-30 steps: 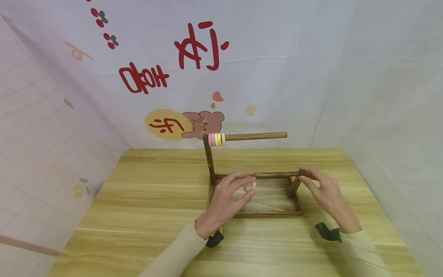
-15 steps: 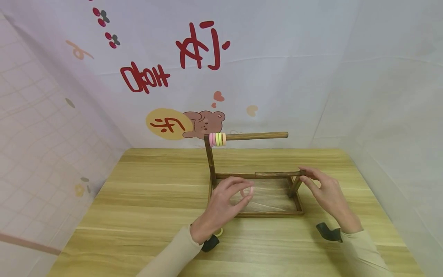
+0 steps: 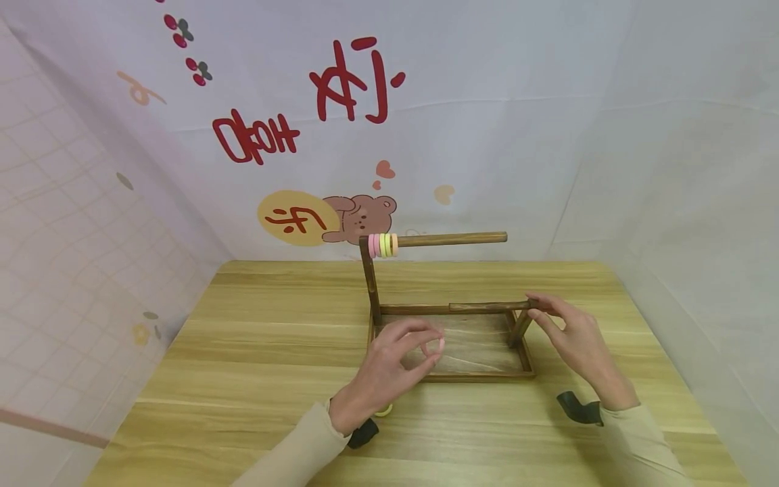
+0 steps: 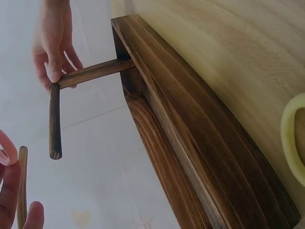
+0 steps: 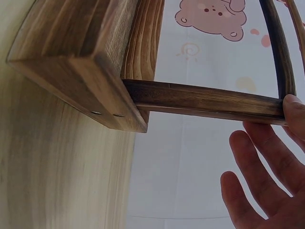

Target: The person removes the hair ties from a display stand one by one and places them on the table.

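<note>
A pink ring (image 3: 441, 345) is pinched between the thumb and fingers of my left hand (image 3: 386, 358), over the tray of a dark wooden stand (image 3: 462, 377). In the left wrist view the same pink ring (image 4: 7, 147) shows at the left edge. The lower rod (image 3: 487, 306) of the stand points left, its free end above and right of that ring. My right hand (image 3: 575, 341) grips the top of the short post (image 5: 209, 101), where the lower rod joins it. Several pink, yellow and peach rings (image 3: 382, 245) sit at the left end of the upper rod (image 3: 456, 239).
A yellow ring (image 3: 384, 410) lies on the wooden table (image 3: 262, 379), partly behind my left wrist; the left wrist view shows this yellow ring (image 4: 289, 138) at its right edge. A tall post (image 3: 370, 284) carries the upper rod. White printed cloth (image 3: 487, 135) stands behind the table.
My left hand has drawn down and slightly left with the pink ring, away from the lower rod's free end. The right hand keeps its hold on the post.
</note>
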Demonstrator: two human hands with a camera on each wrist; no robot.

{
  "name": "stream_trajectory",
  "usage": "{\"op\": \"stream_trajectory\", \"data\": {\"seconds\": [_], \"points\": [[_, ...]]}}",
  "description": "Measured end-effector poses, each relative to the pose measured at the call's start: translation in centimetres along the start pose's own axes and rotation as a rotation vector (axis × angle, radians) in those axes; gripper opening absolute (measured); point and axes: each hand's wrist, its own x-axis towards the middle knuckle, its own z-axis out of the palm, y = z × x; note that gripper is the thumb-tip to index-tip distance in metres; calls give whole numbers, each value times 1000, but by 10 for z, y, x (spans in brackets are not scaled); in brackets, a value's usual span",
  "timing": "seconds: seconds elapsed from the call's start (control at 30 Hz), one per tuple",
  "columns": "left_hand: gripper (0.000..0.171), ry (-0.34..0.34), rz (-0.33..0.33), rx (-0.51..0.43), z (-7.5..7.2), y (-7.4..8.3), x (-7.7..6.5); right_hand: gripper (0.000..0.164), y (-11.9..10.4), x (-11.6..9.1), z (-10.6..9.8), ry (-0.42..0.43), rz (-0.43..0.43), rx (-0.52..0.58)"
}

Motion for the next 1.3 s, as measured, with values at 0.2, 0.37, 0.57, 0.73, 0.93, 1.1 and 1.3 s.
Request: {"op": "stream_trajectory", "data": {"seconds": [0.2,0.37,0.57,0.73,0.93,1.1,1.3], "points": [[33,-40,38,30,1,2,-4,35,0,0,0,3,-2,-4],[31,-83,43,55,0,3,-10,35,1,0,0,8,-8,-8],[30,-128,31,63,0,3,-19,35,1,0,0,15,-21,-15],[34,-170,12,78,-1,3,-28,34,1,0,0,10,-17,-14],[41,-174,3,51,-2,0,-37,34,0,1,-1,6,-17,-13],[36,-200,-9,24,-4,-3,-45,35,0,0,-1,7,-10,-13],[34,-232,-35,11,-5,-5,-53,35,-1,0,0,1,-1,-13]]}}
